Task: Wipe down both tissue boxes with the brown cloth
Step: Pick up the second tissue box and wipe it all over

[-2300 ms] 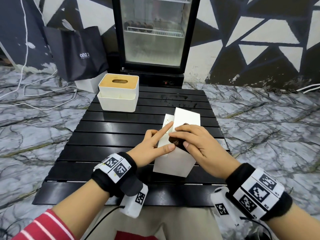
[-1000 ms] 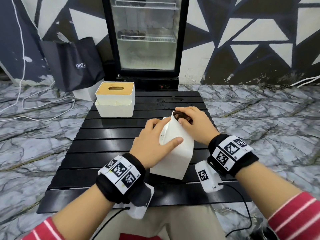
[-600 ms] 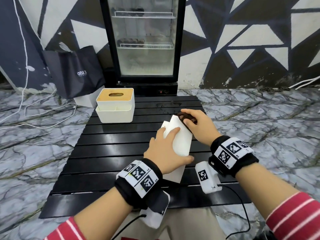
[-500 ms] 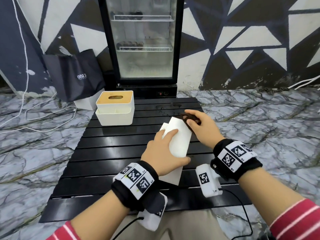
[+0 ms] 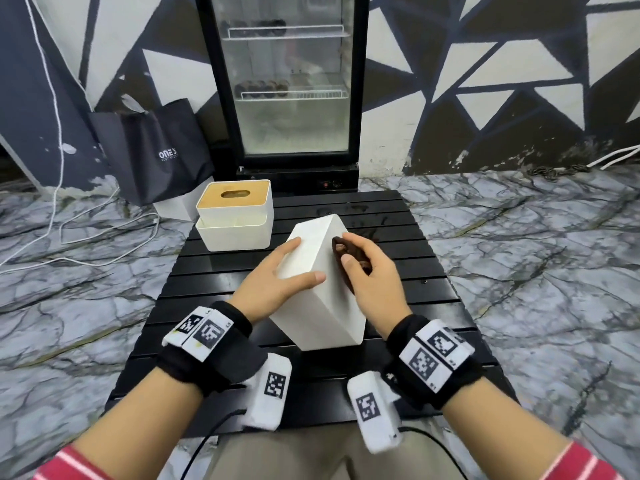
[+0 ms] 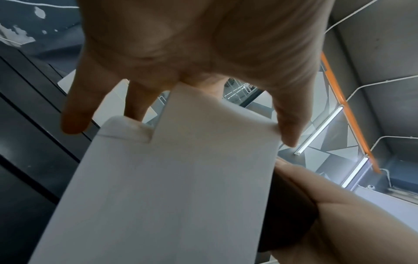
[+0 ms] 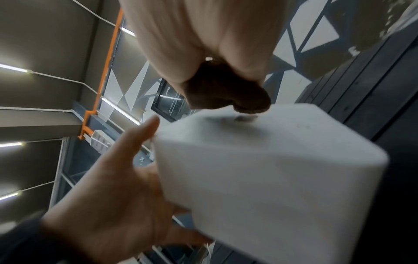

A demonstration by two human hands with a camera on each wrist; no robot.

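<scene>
On the black slatted counter [image 5: 433, 285], the left hand [image 5: 273, 289] steadied a tilted white tissue box [image 5: 322, 299] with flat fingers. The right hand [image 5: 374, 285] clutched the soft brown cloth [image 5: 341, 249] against its side. The box looked light, rigid and smooth.

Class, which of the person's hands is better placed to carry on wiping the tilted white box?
Right. The right hand holds the brown cloth against the tilted white tissue box; the left hand steadies that box.

Both wrists: black fabric bands [image 5: 207, 355] carrying white square tags with black coded patterns. White camera modules [image 5: 268, 389] with coded tags hang beneath each wrist, black cables trailing back. Red-and-white striped sleeves [image 5: 585, 462]. Beige trousers [image 5: 311, 455].
</scene>
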